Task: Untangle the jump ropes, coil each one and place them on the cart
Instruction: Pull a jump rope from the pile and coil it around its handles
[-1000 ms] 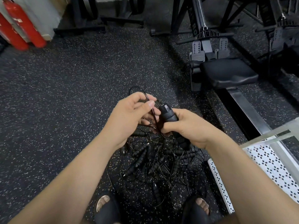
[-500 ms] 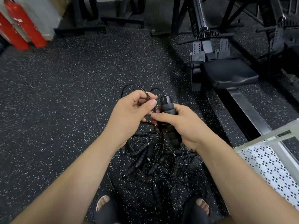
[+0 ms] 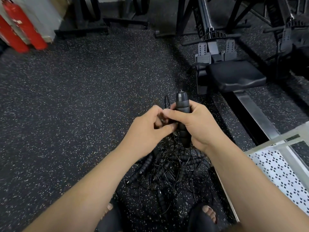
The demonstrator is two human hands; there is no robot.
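A tangled pile of black jump ropes (image 3: 167,169) with ribbed handles lies on the speckled floor between my feet. My right hand (image 3: 199,124) grips one black ribbed handle (image 3: 182,104) upright above the pile. My left hand (image 3: 150,129) touches my right hand and pinches the thin black cord (image 3: 166,101), which loops up just left of the handle. The white perforated cart (image 3: 277,166) stands at the lower right.
A rowing machine with a black seat (image 3: 234,76) and steel rail (image 3: 255,113) stands right of the pile. Two red fire extinguishers (image 3: 21,29) lean at the top left. Dark equipment frames (image 3: 103,22) line the back. My sandalled feet (image 3: 204,216) flank the pile.
Both hands have shifted right. The handle has turned more upright in my right hand. The wide cord loop above my left hand has shrunk to a small one.
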